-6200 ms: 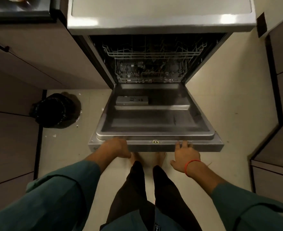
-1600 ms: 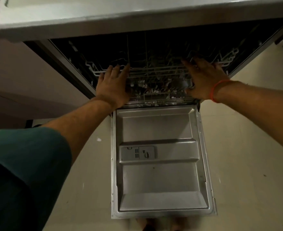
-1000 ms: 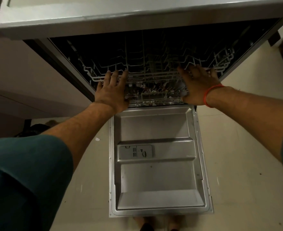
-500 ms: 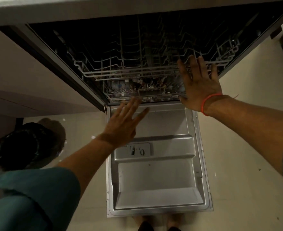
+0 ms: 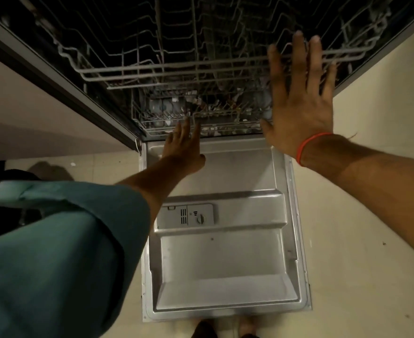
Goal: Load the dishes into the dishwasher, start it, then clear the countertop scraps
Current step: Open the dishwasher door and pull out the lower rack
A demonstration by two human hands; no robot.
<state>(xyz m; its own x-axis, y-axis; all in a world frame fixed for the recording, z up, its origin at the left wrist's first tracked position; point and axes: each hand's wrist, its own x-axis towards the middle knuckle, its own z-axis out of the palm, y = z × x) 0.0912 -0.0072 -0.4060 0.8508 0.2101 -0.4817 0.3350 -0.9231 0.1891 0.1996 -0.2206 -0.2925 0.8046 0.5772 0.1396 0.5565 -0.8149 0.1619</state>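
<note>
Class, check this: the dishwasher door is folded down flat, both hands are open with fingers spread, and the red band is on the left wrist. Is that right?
One detail is wrong. The head view shows the red band on the right hand's wrist, not the left hand's. The dishwasher door is down flat, and both hands are open.

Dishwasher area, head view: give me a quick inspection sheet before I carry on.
Surface: dishwasher door lies fully open and flat, bare metal, nothing on it.
Job's things: upper rack looks empty; lower rack holds small items, too dim to identify.
Clutter: pale specks on the floor; dark bin at left.
Grippers: left hand open, fingers at the lower rack's front edge; right hand open, spread against the upper rack's front, red band on the wrist.
Cables: nothing seen.
Surroundings: detergent dispenser shut; bare feet at the door's edge.
</note>
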